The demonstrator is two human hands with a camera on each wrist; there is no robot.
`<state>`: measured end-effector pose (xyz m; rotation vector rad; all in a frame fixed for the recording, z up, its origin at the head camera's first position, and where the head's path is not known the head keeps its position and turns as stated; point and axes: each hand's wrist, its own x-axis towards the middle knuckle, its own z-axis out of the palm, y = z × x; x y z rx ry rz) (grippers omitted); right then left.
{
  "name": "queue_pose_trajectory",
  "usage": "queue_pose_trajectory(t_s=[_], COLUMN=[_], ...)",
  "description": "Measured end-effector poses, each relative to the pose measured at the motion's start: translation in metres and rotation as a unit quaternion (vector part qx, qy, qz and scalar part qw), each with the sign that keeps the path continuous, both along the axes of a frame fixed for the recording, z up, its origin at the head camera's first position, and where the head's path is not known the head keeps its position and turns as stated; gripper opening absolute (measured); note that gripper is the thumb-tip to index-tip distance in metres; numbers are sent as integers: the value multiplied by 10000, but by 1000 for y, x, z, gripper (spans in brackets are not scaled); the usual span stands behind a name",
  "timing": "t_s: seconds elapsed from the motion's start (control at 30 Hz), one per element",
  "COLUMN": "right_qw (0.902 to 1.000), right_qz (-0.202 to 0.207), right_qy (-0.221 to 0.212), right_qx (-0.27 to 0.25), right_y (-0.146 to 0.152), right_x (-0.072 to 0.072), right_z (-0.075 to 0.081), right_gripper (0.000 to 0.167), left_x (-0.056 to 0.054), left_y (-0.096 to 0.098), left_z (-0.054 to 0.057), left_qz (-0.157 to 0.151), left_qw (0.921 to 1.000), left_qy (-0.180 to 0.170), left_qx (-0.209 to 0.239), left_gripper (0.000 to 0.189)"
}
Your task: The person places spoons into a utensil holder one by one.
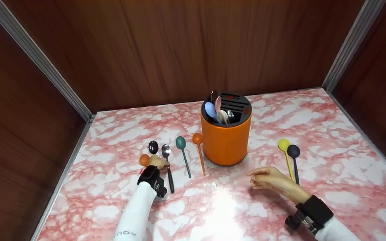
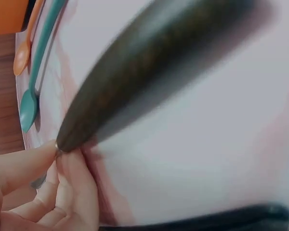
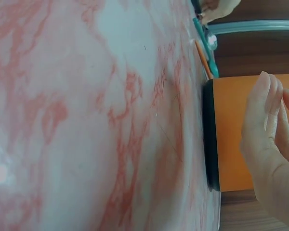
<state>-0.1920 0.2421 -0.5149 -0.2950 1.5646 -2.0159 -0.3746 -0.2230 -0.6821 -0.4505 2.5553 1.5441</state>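
My left hand point(image 1: 158, 162) pinches a metal spoon with a dark handle point(image 2: 135, 67) between thumb and fingertips, near where the handle meets the metal neck. Its shiny bowl point(image 1: 166, 150) points away from me in the head view. Left of that hand lie a black spoon point(image 1: 153, 147) and an orange spoon point(image 1: 144, 160), their handles mostly hidden. My right hand point(image 1: 270, 179) hovers with loosely bent fingers and holds nothing. Nearest to it are a yellow spoon point(image 1: 284, 145) and a dark blue spoon point(image 1: 293, 151), lying side by side.
An orange utensil holder point(image 1: 226, 144) with a slotted black top stands at the middle back, several spoons upright in it. Between it and my left hand lie a teal spoon point(image 1: 181, 142) and another orange spoon point(image 1: 197, 138). Brown wooden walls enclose the marbled table point(image 1: 106, 187).
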Motion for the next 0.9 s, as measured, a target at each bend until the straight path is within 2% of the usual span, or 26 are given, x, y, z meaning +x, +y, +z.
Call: queue_pose_trajectory(t_s=[0.03,0.07,0.1,0.17,0.2,0.27,0.3,0.33,0.43,0.6,0.73,0.9], right_qw=[10000,10000,10000,10000,10000,10000,10000,10000,10000,10000,9998,9995], right_qz=[4,-1,-11,-24,-21,-29,-28,-23,-9,-13,-83,-108], right_qy=[-2,-25,-48,-67,-66,-42,-24,-6,1,-27,-108,-175], right_qx=[3,11,22,52,58,67,59,52,25,19,129,258], right_y=[0,0,0,0,0,0,-1,0,0,-3,-7,-11], right_x=[0,0,0,0,-1,-1,0,0,0,0,-1,-2], right_z=[0,0,0,0,0,1,1,1,1,2,3,5], right_gripper=[22,22,21,21,21,21,21,22,21,22,22,21], left_x=[16,31,42,67,67,83,87,94,103,108,109,113], left_y=[12,21,27,41,43,52,55,61,66,74,81,88], left_z=[28,52,70,112,113,139,147,160,171,177,177,180], left_qz=[172,332,309,472,571,648,638,776,747,747,744,680], left_qw=[9987,9958,9915,9867,9850,9813,9793,9786,9731,9670,9620,9584], left_qy=[-291,-429,-467,-627,-700,-736,-744,-820,-659,-550,-564,-478], left_qx=[381,739,1172,1424,1467,1655,1770,1718,2075,2374,2564,2731], left_gripper=[15,15,13,12,12,10,9,9,5,7,17,40])
